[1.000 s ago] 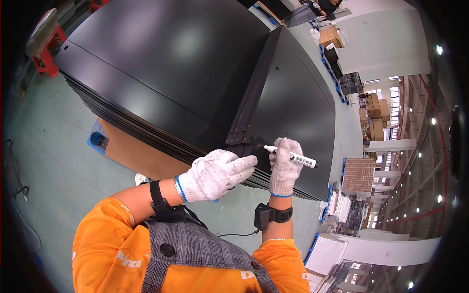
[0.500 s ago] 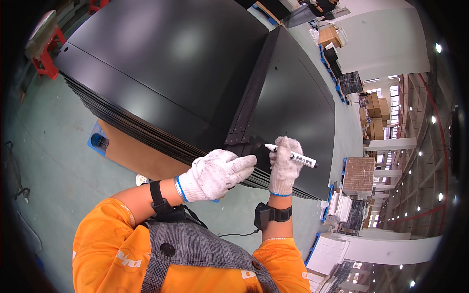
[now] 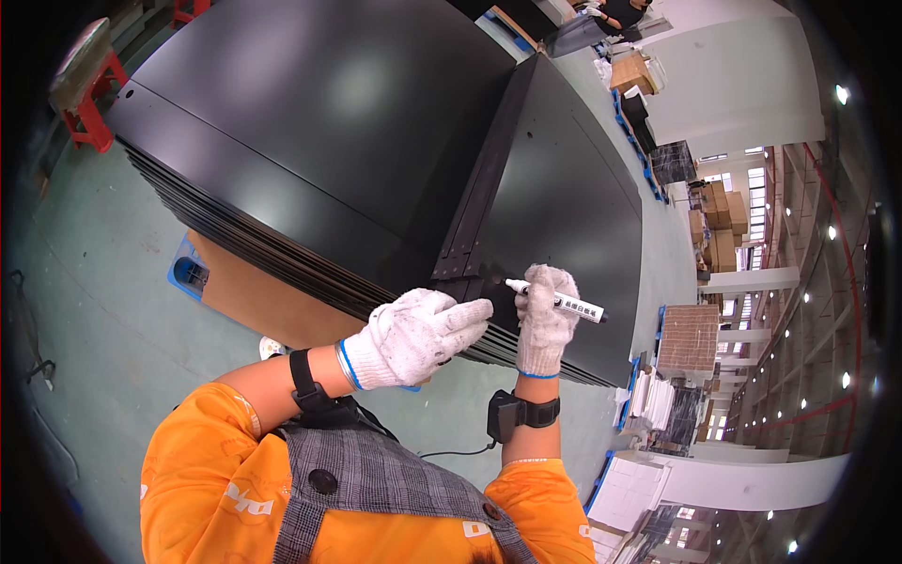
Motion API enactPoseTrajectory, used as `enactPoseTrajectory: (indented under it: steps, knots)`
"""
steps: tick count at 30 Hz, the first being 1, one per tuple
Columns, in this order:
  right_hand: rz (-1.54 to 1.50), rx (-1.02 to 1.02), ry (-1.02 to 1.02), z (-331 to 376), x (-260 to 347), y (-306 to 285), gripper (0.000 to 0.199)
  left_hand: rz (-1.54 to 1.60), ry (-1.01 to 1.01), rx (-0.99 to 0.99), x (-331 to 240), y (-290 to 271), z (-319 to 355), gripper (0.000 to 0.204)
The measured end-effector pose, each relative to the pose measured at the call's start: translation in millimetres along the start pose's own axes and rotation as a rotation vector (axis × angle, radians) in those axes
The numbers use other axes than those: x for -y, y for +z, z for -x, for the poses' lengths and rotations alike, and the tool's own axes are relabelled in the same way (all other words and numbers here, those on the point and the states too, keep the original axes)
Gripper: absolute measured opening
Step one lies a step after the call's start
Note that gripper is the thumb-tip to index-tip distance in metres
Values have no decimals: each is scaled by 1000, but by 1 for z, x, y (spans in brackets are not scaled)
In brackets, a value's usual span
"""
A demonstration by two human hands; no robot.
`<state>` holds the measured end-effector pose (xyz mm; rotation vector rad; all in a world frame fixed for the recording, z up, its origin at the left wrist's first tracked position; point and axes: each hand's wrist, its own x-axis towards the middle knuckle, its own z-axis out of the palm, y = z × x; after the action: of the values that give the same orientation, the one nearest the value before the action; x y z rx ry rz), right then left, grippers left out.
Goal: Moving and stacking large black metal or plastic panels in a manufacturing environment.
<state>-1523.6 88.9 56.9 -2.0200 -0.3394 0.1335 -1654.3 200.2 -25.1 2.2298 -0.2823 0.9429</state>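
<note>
My right hand (image 3: 547, 324), in a white knit glove, grips a white marker pen (image 3: 584, 308) across its fingers. The pen's tip points left, close to the black right-hand panel (image 3: 573, 188). My left hand (image 3: 409, 336), gloved likewise, has its fingers stretched out toward the right at the near edge of the panels. It holds nothing that I can see; its palm side is hidden. Just beyond its fingertips is the end of a dark riveted strip (image 3: 484, 179), running between the right panel and the large black panel (image 3: 319, 103) on the left stack.
Under the left stack are a brown board (image 3: 268, 301) and a blue pallet (image 3: 184, 268). A red stool (image 3: 89, 117) stands at the far left. Cartons (image 3: 691, 336) and wrapped stacks line the right side. Another person (image 3: 622, 13) is at the far top right.
The marker pen and my right hand have shifted very slightly left. My left hand stays in place.
</note>
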Motion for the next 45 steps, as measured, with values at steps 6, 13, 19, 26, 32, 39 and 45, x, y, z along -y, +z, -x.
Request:
enactPoseTrajectory:
  steps: [6, 13, 19, 26, 32, 39, 45]
  knots:
    - [-68, 0, 8, 0, -3, 0, 24, 10, 1, -9, 1, 2, 1, 43]
    - [-53, 25, -58, 1, -4, 0, 29, 14, 15, -45, 1, 4, 1, 41]
    - [-235, -4, -38, -1, -7, -4, 25, 12, 15, -54, 2, 6, 3, 40]
    - [-248, -7, -54, -3, -11, -2, 33, 9, -8, -25, 1, 6, 4, 38]
    - [-198, 19, -35, -2, -9, -4, 29, -1, -6, -47, -1, 4, 3, 39]
    - [-62, 16, -36, 0, -6, -3, 24, -31, 0, -51, -4, 2, 2, 39]
    - [-50, 31, -47, -1, -5, -2, 29, -43, -2, -52, -4, 6, 3, 38]
